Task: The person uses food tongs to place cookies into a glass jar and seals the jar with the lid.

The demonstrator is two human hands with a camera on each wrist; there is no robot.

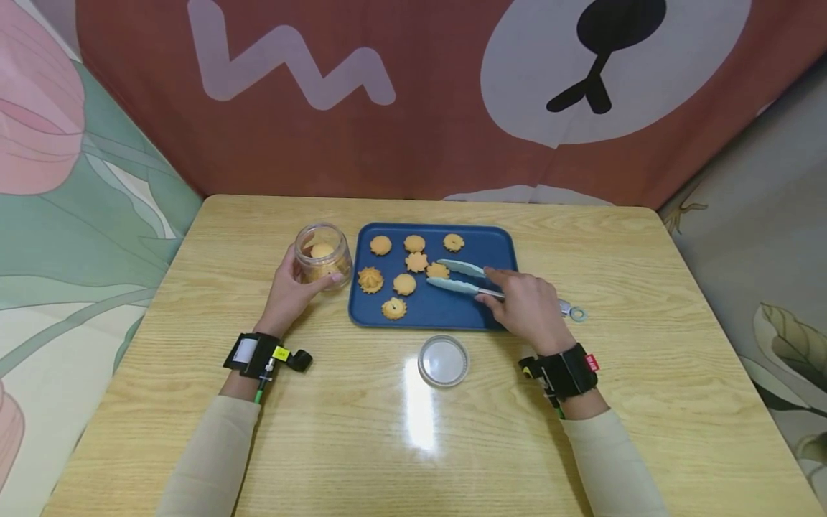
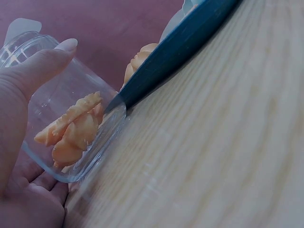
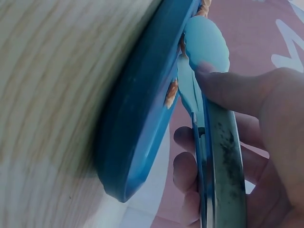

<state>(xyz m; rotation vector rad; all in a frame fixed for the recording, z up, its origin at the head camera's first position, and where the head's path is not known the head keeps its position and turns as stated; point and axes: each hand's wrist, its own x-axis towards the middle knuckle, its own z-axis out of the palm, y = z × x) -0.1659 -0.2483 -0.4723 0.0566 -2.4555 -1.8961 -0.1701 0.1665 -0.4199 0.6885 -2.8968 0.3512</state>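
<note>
My left hand grips a clear jar at the left end of the tray. The jar has no lid on it, and several cookies lie at its bottom in the left wrist view. My right hand holds a pair of tongs with light blue tips and a metal handle. Over the blue tray the tips stand apart, one on either side of a cookie. Several other cookies lie on the tray, among them a large ridged one near its left side.
A round clear lid lies on the wooden table, in front of the tray. Behind the table's far edge hangs a reddish-brown cloth with a cartoon print.
</note>
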